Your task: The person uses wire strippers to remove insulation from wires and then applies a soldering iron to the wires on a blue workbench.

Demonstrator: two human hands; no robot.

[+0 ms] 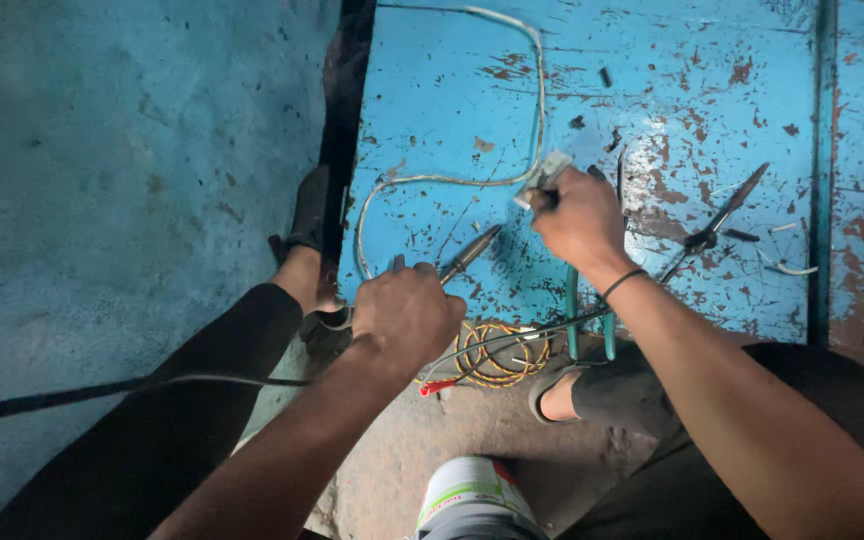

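Observation:
My left hand (407, 312) grips the handle of a soldering iron (470, 252), whose metal tip points up and right over the worn blue board (652, 90). My right hand (579, 217) pinches a small grey connector piece (542, 177) at the end of a white cable (432, 181). The white cable loops across the board toward its top edge. A dark cord (102, 388) runs left from my left hand across my leg.
Long-nosed pliers (717, 222) lie on the board to the right of my right hand. A coil of yellow wire (497, 352) and green-handled pliers (589, 315) sit by my sandalled foot (555, 392). A white can (472, 497) stands below. A blue wall (132, 150) fills the left.

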